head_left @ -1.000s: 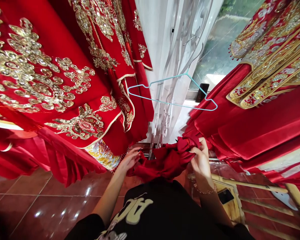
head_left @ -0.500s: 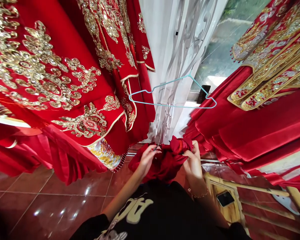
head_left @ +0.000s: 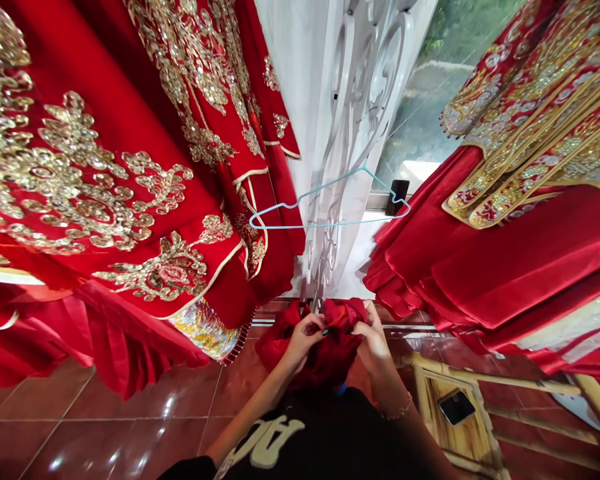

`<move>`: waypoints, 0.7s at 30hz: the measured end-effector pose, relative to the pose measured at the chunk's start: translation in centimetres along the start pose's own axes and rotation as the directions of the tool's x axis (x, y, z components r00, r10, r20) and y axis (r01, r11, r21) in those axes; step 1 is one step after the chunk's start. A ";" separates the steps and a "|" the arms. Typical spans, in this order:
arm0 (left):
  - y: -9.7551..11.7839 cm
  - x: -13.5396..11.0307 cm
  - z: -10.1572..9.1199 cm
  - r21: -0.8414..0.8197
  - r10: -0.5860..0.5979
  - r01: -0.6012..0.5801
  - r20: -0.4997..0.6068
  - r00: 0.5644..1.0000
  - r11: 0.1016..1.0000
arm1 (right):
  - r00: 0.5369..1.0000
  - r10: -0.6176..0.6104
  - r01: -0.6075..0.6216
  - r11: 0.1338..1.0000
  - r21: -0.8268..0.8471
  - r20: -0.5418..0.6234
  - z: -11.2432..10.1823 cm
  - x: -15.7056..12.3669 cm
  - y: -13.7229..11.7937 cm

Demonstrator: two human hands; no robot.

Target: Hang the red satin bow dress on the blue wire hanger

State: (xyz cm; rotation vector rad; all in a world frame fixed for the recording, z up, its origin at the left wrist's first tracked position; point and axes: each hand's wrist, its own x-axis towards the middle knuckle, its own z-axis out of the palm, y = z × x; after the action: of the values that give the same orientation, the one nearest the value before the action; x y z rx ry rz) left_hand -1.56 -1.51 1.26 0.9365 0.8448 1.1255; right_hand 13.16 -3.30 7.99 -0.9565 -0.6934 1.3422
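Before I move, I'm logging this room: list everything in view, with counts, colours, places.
bunched soft cloth: 1, deep red, lower centre
scrolled metal grille: 1, white, upper centre
thin-framed clothes hanger: 1, pale blue, before grille
gold-sequined cloth garments: several, red, hanging left
gold-embroidered cloth garments: several, red, hanging right
glass window pane: 1, grey-green, right of grille
dark rectangular object: 1, black, at pane's foot
slatted bamboo chair: 1, yellowish, lower right
flat rectangular phone: 1, black, on chair
glossy tiled floor: 1, red-brown, below
printed shirt: 1, black, bottom centre
slim bracelet: 1, reddish, right wrist
left hand: 1, bare, gripping cloth
right hand: 1, bare, gripping cloth
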 end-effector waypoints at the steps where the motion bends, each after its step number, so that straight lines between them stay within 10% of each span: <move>1: -0.1 0.0 -0.3 0.006 -0.016 0.016 -0.008 1.000 1.000 | 1.000 0.006 -0.005 1.000 -0.006 0.011 -0.4 0.2 0.3; 8: -3.8 -0.3 -2.5 -0.152 -0.164 0.214 0.291 0.943 0.965 | 0.949 0.212 -0.132 0.939 -0.318 0.233 -4.7 4.6 0.8; 12: -5.3 0.6 -3.6 -0.249 -0.171 0.201 0.138 0.976 0.947 | 0.829 0.407 -0.105 0.788 -0.607 0.385 -9.2 13.0 0.3; 16: -6.4 1.6 -3.5 -0.233 -0.215 0.187 -0.100 0.971 0.954 | 0.995 0.001 0.074 0.629 -0.774 0.096 -13.5 25.4 -2.1; 21: -7.8 3.0 -2.5 -0.254 -0.302 0.242 -0.234 0.924 0.936 | 0.876 -0.480 0.161 0.386 -0.908 -0.049 -14.8 40.7 -7.1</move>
State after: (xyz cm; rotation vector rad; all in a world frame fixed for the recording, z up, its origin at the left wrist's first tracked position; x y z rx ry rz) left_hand -0.43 0.56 -7.17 0.4671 1.0141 1.0877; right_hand 34.85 34.50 2.83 -1.7172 -1.3204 0.3330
